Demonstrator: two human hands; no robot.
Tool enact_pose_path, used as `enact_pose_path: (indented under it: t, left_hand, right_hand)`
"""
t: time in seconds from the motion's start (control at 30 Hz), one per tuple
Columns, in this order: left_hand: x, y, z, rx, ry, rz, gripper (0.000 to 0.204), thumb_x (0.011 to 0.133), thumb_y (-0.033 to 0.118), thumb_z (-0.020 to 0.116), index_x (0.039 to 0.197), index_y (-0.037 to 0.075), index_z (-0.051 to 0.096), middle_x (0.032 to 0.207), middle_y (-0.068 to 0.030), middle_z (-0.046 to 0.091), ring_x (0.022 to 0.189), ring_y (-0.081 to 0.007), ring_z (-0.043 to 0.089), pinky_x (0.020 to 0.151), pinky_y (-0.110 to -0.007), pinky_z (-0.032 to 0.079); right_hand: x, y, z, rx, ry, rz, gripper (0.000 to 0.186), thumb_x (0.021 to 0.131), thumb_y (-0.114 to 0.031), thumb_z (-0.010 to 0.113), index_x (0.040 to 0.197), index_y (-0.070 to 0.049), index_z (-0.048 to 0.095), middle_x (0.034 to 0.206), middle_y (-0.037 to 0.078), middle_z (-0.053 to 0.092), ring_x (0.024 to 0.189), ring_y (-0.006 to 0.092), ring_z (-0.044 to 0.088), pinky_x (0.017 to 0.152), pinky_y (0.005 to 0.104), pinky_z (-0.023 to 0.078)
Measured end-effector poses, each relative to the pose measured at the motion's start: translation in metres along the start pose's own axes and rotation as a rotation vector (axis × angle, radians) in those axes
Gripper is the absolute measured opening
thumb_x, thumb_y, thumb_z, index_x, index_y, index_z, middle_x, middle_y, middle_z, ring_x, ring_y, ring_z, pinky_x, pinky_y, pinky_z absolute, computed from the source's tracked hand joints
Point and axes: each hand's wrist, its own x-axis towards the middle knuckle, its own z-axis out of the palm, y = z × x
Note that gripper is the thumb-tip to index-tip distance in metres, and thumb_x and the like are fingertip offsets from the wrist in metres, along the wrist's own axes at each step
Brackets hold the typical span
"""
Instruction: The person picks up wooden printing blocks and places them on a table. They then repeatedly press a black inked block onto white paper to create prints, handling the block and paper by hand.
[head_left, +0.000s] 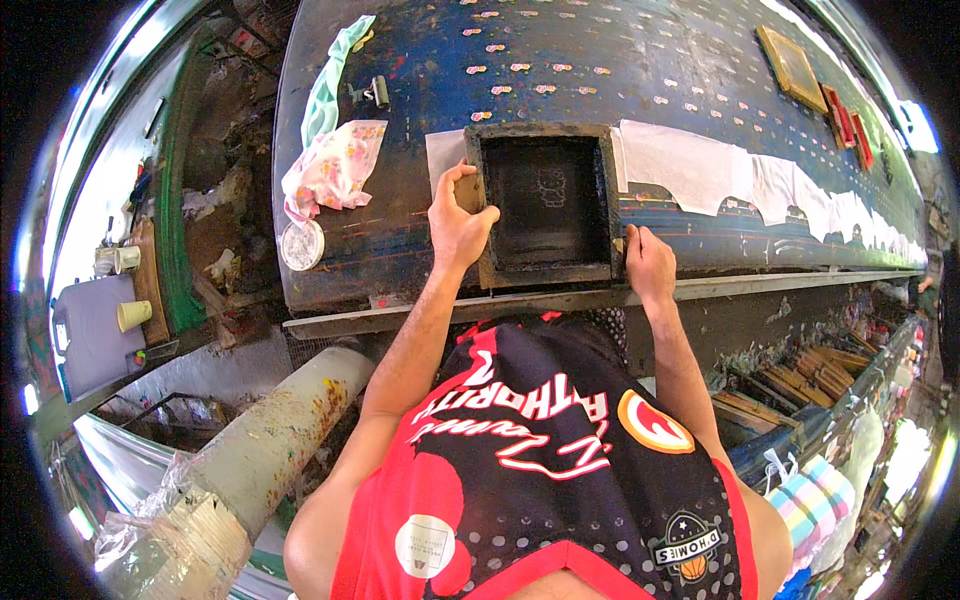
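Note:
A dark square screen frame with a faint pale figure on its black mesh lies on the long printing table, over part of a white fabric piece. My left hand grips the frame's left side, thumb near the inner edge and fingers along the outside. My right hand is curled at the lower right side of the frame, fingers closed on its edge. To the right, white cut fabric pieces lie in a row along the table.
Crumpled pink floral cloth, mint cloth, a white tub and a metal squeegee-like tool sit at left. A gold frame and red tools lie at right. A rusty pipe runs below left.

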Motion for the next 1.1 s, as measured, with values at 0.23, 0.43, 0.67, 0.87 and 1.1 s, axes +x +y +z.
enact_pose_path:
  t: [0.23,0.43,0.67,0.87,1.1]
  left_hand:
    - [0.001,-0.001,-0.004,0.032,-0.023,0.001,0.063,0.072,0.006,0.078,0.133,0.007,0.061,0.147,-0.0165,0.066,0.132,-0.0322,0.066,0.111,-0.040,0.049]
    - [0.001,-0.003,-0.002,0.025,-0.040,0.021,0.063,0.072,0.006,0.078,0.133,0.006,0.061,0.147,-0.0184,0.066,0.133,-0.0311,0.065,0.113,-0.039,0.048]
    - [0.002,-0.005,0.000,0.044,-0.002,0.014,0.065,0.070,0.003,0.081,0.132,0.007,0.062,0.127,-0.0110,0.069,0.115,-0.0237,0.067,0.104,-0.036,0.052]
    - [0.005,-0.006,-0.002,0.073,-0.022,0.165,0.062,0.074,0.003,0.078,0.134,0.007,0.062,0.154,-0.0240,0.054,0.145,-0.0411,0.051,0.122,-0.047,0.040]
    - [0.008,0.057,-0.004,0.868,-0.354,0.577,0.041,0.086,0.006,0.067,0.123,0.017,0.082,0.175,-0.0174,0.027,0.161,-0.0483,0.019,0.132,-0.064,0.018]
  right_hand:
    - [-0.002,-0.002,0.004,-0.001,0.021,-0.009,0.044,0.112,-0.037,0.050,0.087,-0.004,0.061,0.083,0.023,0.069,0.082,0.0482,0.067,0.071,0.0592,0.049]
    - [-0.003,0.003,0.006,-0.011,0.051,-0.021,0.044,0.113,-0.039,0.050,0.087,-0.005,0.061,0.083,0.022,0.070,0.081,0.0479,0.068,0.070,0.0592,0.050]
    - [-0.004,0.001,0.006,-0.028,0.047,0.005,0.044,0.113,-0.038,0.050,0.087,-0.005,0.062,0.082,0.022,0.071,0.079,0.0476,0.069,0.069,0.0592,0.051]
    - [-0.004,-0.002,0.005,-0.045,0.040,0.004,0.043,0.113,-0.038,0.049,0.088,-0.005,0.062,0.082,0.022,0.071,0.078,0.0483,0.069,0.069,0.0599,0.051]
    - [-0.004,-0.005,0.000,-0.026,0.025,0.011,0.041,0.112,-0.035,0.051,0.087,-0.004,0.059,0.082,0.023,0.069,0.080,0.0479,0.067,0.070,0.0598,0.050]
